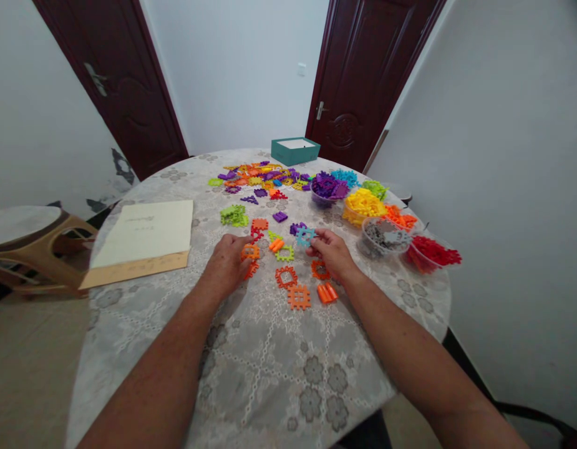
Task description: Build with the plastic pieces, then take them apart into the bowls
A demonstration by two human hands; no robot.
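Observation:
My left hand (227, 260) rests on the round table (269, 368), fingers curled over an orange square interlocking piece (249, 252). My right hand (332, 251) pinches a light blue gear-shaped piece (305, 236) just above the cloth. Between and in front of my hands lie several loose pieces: an orange frame (286, 276), an orange grid (299, 297), an orange block (327, 292), a lime ring (285, 254). A green cluster (234, 216) sits further back on the left.
Clear bowls of sorted pieces line the right side: purple (326, 187), yellow (363, 204), grey (382, 237), red (431, 252). A mixed pile (262, 176) and a teal box (295, 150) sit at the far edge. A cream booklet (145, 240) lies left; a stool (33, 246) stands beside the table.

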